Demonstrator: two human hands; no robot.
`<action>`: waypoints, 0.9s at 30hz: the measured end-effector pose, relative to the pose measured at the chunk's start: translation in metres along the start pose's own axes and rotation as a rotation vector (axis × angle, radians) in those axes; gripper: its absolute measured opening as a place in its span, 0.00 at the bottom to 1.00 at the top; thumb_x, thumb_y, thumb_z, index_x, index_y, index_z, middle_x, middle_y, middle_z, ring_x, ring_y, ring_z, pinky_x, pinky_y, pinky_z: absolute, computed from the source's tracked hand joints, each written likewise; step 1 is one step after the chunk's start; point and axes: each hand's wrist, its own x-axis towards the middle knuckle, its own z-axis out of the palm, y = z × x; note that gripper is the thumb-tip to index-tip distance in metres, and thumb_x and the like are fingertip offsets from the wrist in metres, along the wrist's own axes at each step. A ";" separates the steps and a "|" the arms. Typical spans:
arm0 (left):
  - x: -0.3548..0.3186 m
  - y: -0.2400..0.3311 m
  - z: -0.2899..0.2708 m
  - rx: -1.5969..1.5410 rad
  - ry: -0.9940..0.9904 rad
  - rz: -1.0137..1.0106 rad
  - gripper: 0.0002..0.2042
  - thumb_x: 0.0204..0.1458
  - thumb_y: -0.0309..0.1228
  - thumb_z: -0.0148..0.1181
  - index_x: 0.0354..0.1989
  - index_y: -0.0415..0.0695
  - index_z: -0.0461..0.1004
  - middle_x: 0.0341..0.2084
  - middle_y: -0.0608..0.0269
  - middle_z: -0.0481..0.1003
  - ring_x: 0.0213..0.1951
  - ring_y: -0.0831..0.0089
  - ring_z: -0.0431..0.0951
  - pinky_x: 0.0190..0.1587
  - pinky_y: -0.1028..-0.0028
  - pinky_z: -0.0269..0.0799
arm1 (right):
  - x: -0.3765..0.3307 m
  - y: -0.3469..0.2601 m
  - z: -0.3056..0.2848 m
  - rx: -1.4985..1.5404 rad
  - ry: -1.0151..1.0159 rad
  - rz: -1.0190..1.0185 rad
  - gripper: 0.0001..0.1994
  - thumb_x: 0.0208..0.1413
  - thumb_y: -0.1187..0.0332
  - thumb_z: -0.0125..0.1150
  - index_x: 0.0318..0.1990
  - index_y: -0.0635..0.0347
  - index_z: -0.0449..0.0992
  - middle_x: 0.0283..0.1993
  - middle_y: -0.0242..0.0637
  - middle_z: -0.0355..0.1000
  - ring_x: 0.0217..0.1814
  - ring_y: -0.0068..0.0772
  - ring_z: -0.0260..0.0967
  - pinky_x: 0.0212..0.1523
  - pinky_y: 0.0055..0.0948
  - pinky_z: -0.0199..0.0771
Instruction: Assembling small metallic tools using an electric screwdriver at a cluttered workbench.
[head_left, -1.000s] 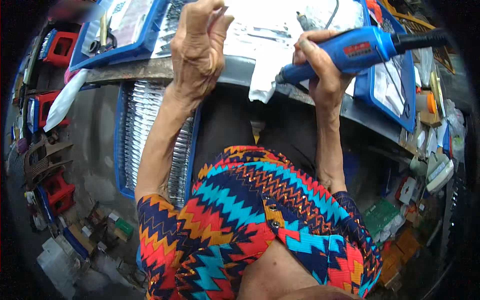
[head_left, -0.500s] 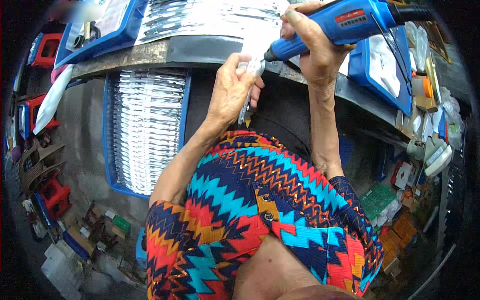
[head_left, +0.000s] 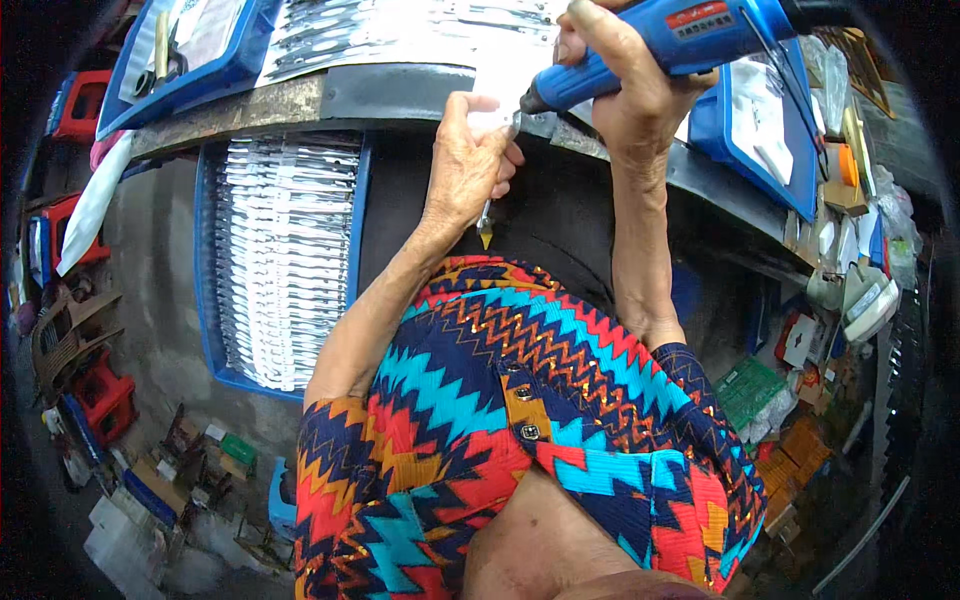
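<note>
My right hand [head_left: 640, 95] is wrapped round a blue corded electric screwdriver [head_left: 690, 38], with its black nose pointing down and left. Beneath that nose, my left hand [head_left: 468, 165] pinches a slim, shiny metal part [head_left: 497, 122] between thumb and fingers, over the bench's front edge. Glare washes out much of the part, so its exact kind is unclear. The screwdriver's tip is at or very close to it; whether they touch I cannot tell. Below my left hand a narrow end with a yellowish tip [head_left: 486, 240] sticks out.
Rows of similar metal pieces [head_left: 370, 35] lie on the bench [head_left: 400, 95]. Lower left, a blue tray [head_left: 208, 290] holds many more. Blue bins stand on the bench at left [head_left: 262, 50] and right [head_left: 708, 125]. Red stools [head_left: 100, 400] and boxes crowd the floor.
Both hands, with the screwdriver and the metal part, sit slightly higher and further left in view. The whole scene has shifted a little left too. Both grips are unchanged.
</note>
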 end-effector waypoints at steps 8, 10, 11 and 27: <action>0.000 0.003 0.000 -0.059 -0.008 -0.049 0.14 0.51 0.21 0.49 0.43 0.44 0.54 0.18 0.59 0.68 0.14 0.84 0.60 0.11 0.86 0.52 | 0.000 -0.009 0.004 0.080 -0.033 -0.008 0.04 0.44 0.77 0.56 0.29 0.67 0.71 0.19 0.33 0.68 0.19 0.23 0.66 0.22 0.20 0.67; 0.000 0.003 0.001 -0.059 -0.002 -0.061 0.14 0.50 0.20 0.49 0.43 0.44 0.54 0.18 0.59 0.68 0.14 0.84 0.60 0.11 0.86 0.52 | 0.000 -0.010 0.004 0.089 -0.047 0.000 0.04 0.44 0.77 0.56 0.29 0.66 0.71 0.20 0.33 0.68 0.18 0.23 0.66 0.22 0.20 0.67; 0.001 0.003 0.000 -0.062 -0.002 -0.060 0.14 0.50 0.19 0.49 0.43 0.44 0.54 0.18 0.59 0.68 0.14 0.84 0.60 0.11 0.86 0.52 | 0.000 -0.010 0.004 0.099 -0.060 0.007 0.04 0.43 0.77 0.57 0.29 0.66 0.71 0.20 0.33 0.68 0.18 0.23 0.65 0.22 0.20 0.67; 0.001 0.000 -0.004 -0.007 0.022 -0.034 0.14 0.49 0.23 0.49 0.43 0.41 0.54 0.17 0.57 0.69 0.14 0.82 0.64 0.11 0.84 0.56 | -0.002 -0.010 0.014 0.096 -0.037 0.064 0.04 0.43 0.77 0.57 0.29 0.66 0.71 0.20 0.33 0.68 0.19 0.22 0.65 0.22 0.20 0.66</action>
